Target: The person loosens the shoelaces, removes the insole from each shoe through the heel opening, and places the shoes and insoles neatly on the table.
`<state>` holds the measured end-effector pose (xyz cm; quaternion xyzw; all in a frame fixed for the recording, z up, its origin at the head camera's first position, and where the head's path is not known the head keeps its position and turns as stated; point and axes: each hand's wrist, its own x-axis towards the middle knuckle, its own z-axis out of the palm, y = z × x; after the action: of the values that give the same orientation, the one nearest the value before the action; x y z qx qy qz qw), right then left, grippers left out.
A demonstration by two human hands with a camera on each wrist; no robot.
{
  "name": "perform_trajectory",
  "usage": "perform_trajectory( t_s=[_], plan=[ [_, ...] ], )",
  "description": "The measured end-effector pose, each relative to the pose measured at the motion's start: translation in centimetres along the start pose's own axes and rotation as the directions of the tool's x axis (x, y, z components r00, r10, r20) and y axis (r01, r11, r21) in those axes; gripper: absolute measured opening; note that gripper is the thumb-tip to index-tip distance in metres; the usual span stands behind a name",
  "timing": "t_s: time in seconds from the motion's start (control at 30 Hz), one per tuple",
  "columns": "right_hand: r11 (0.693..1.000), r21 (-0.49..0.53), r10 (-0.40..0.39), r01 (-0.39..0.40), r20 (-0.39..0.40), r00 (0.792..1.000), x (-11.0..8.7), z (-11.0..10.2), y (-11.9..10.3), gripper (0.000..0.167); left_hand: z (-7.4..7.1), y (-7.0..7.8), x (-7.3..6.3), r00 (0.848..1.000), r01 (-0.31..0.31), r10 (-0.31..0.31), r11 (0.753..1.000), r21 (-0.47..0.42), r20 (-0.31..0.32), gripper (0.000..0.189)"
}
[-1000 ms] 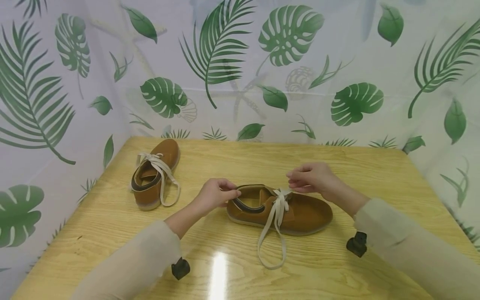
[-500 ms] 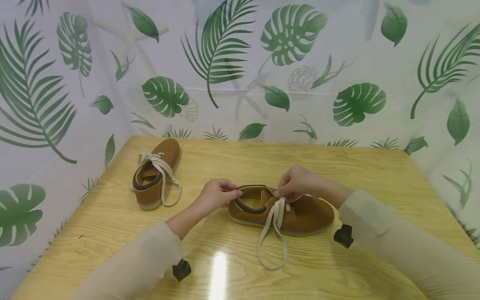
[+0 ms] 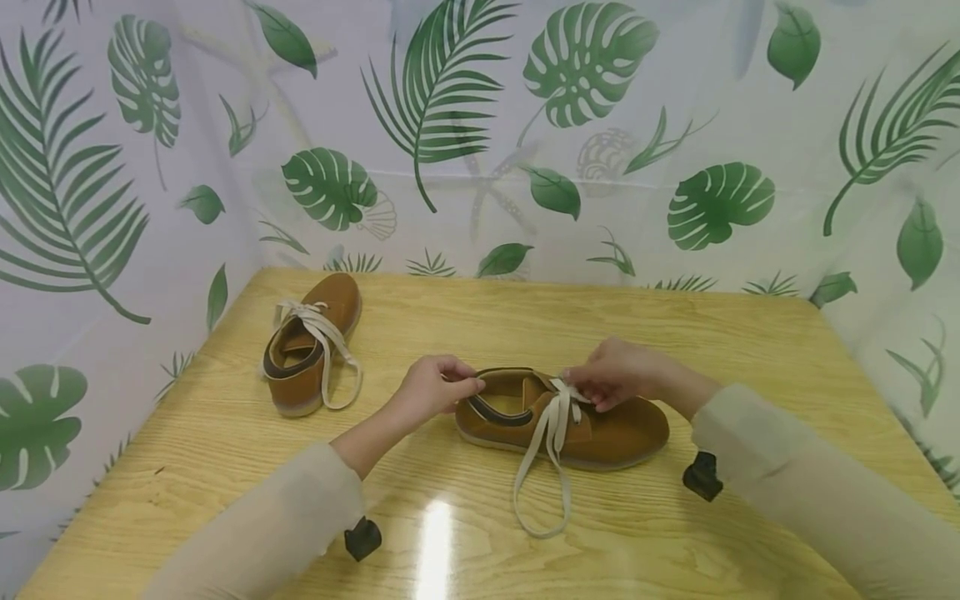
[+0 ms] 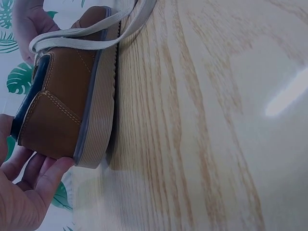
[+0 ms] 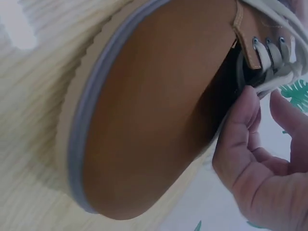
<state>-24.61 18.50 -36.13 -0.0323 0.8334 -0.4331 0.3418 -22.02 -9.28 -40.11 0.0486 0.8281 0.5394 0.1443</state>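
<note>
A brown leather lace-up shoe (image 3: pixel 622 429) lies sole-down on the wooden table, toe to the right. My left hand (image 3: pixel 435 388) holds its heel, the thumb near the dark padded collar in the head view and fingers against the back in the left wrist view. At the lacing, my right hand (image 3: pixel 618 372) has curled fingers on the far side of the cream shoelace (image 3: pixel 553 421). In the right wrist view, lace runs by the index fingertip (image 5: pixel 249 98) and thumb; their exact contact is partly hidden. A long lace loop hangs over the near side onto the table.
A second brown shoe (image 3: pixel 341 302) with a tied cream lace stands at the table's back left, toe away. Behind the table (image 3: pixel 247 467) hangs a white leaf-print cloth (image 3: pixel 465 225). Small black devices hang below both sleeve cuffs.
My right hand came in from above right to the lace knot, then shifted slightly right, fingers still at the lacing. My left hand stays at the heel; the shoe has barely moved.
</note>
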Motion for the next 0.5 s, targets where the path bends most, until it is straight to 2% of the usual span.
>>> perform_trajectory(
  t_s=[0.1,0.17,0.27,0.33,0.4,0.43,0.5],
  plan=[
    [0.995,-0.096,0.016,-0.015,0.005,1.0,0.0,0.1,-0.2,0.04,0.0,0.0,0.0,1.0,-0.006,0.006,1.0,-0.004,0.006,0.022],
    [0.991,-0.126,0.037,-0.035,0.012,0.999,0.1,0.1,-0.3,0.041,0.0,0.0,0.0,1.0,-0.014,0.014,1.0,-0.005,0.01,0.022],
    [0.995,-0.076,0.064,-0.06,0.044,0.997,0.4,-0.1,0.0,0.037,0.0,-0.1,0.0,1.0,-0.015,0.015,1.0,-0.007,0.012,0.022],
    [0.997,0.032,0.075,-0.077,0.066,0.995,0.6,-0.4,0.4,0.032,0.0,-0.1,0.0,1.0,-0.012,0.012,1.0,-0.005,0.009,0.022],
    [0.98,0.184,0.062,-0.076,0.083,0.995,0.8,-0.9,1.0,0.027,0.0,-0.1,0.0,1.0,-0.002,0.002,1.0,-0.006,0.006,0.022],
    [0.962,0.264,0.05,-0.071,0.086,0.995,0.8,-1.1,1.3,0.025,0.0,-0.1,-0.1,1.0,-0.001,0.001,1.0,-0.005,0.005,0.022],
    [0.903,0.428,0.005,-0.038,0.078,0.997,0.8,-1.3,1.8,0.023,0.0,0.0,-0.1,1.0,0.001,-0.001,1.0,-0.006,0.007,0.022]
  ],
)
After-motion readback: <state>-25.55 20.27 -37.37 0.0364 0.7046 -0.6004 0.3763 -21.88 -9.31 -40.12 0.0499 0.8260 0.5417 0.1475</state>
